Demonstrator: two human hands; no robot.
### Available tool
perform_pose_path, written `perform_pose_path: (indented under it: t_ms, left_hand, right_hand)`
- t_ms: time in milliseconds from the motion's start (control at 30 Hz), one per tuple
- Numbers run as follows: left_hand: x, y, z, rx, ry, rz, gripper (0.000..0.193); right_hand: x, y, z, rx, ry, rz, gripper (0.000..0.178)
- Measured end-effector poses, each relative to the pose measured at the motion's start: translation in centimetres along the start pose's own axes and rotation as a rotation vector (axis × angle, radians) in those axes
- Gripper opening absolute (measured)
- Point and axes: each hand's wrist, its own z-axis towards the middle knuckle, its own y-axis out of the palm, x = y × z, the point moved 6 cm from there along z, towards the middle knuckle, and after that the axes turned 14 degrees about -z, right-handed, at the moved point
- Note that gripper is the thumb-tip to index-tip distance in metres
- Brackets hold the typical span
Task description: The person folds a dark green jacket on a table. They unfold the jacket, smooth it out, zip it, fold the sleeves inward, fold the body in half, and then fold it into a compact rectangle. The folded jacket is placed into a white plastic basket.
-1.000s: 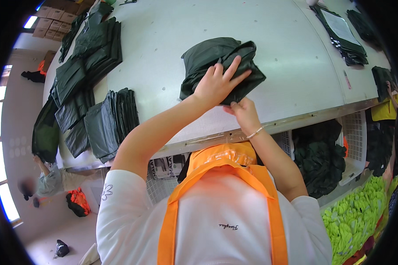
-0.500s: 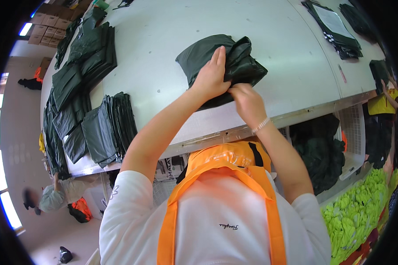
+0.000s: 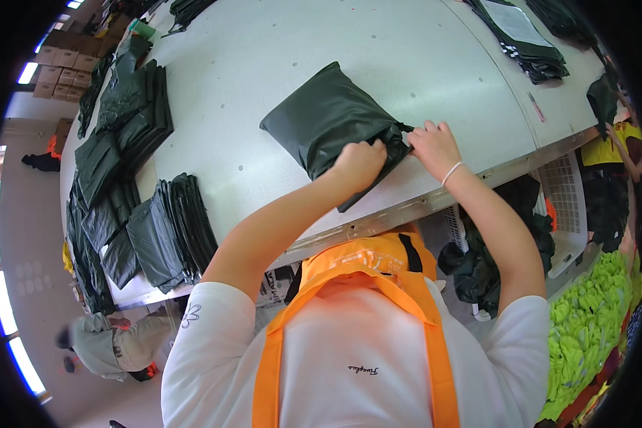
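Note:
A dark green-black plastic bag (image 3: 326, 118), flat and full-looking, lies turned at an angle on the white table in front of me. My left hand (image 3: 362, 164) is closed on the bunched near-right edge of the bag, its fingers curled into the folds. At the bag's right corner, my right hand (image 3: 433, 146) pinches a small gathered end of the plastic, fingertips together. The bag's contents are hidden inside.
Stacks of dark bags (image 3: 128, 128) and a bundle of folded bags (image 3: 171, 232) cover the table's left side. Far right lie a dark stack with a white sheet (image 3: 517, 25) and a pen (image 3: 536, 107). White crates (image 3: 567, 210) and lime-green garments (image 3: 585, 321) are below the table edge.
The bag has turned and lies flatter, its far side uncovered. My left hand went from flat on top to gripping the near edge; my right hand moved right to the corner.

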Motion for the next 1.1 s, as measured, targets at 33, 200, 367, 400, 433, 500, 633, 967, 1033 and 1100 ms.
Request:
perform_pose_path:
  t_ms: [33, 200, 367, 400, 433, 500, 633, 967, 1033, 1100]
  left_hand:
    - [0.7, 1.1, 0.4, -0.013, -0.009, 0.066, 0.04]
    - [-0.5, 0.8, 1.5, 0.016, -0.133, -0.341, 0.043]
    - [-3.3, -0.6, 4.0, 0.177, -0.246, -0.525, 0.048]
    - [-3.6, -0.5, 4.3, 0.192, -0.274, -0.549, 0.049]
    - [-3.7, -0.7, 4.6, 0.22, -0.281, -0.562, 0.048]
    - [-3.8, -0.8, 5.1, 0.273, -0.301, -0.591, 0.047]
    - [-3.1, -0.4, 5.2, 0.671, -0.197, -0.672, 0.039]
    - [0.1, -4.8, 2.9, 0.227, 0.25, -0.547, 0.071]
    - [0.0, -1.6, 2.1, 0.067, 0.268, -0.482, 0.072]
    - [0.8, 1.0, 2.7, 0.089, 0.178, -0.419, 0.074]
  right_hand:
    - [0.1, -0.2, 0.1, 0.024, -0.066, -0.025, 0.004]
    - [-3.8, -1.0, -1.4, -0.084, -0.36, 0.329, 0.013]
    - [-10.2, 1.2, -3.7, -0.02, -0.226, 0.548, 0.011]
    - [-10.7, 0.8, -3.5, -0.044, -0.214, 0.586, 0.011]
    - [-11.0, -0.1, -3.3, -0.068, -0.196, 0.618, 0.01]
    - [-11.1, -1.7, -2.8, -0.084, -0.199, 0.632, 0.008]
    - [-9.4, -3.3, -1.5, -0.065, -0.277, 0.598, 0.008]
    - [-2.2, -1.0, -4.7, -0.024, -0.076, 0.795, 0.01]
    - [-1.7, -0.7, -4.7, -0.056, -0.115, 0.81, 0.01]
    - [-1.6, -0.1, -4.5, -0.093, -0.145, 0.81, 0.01]
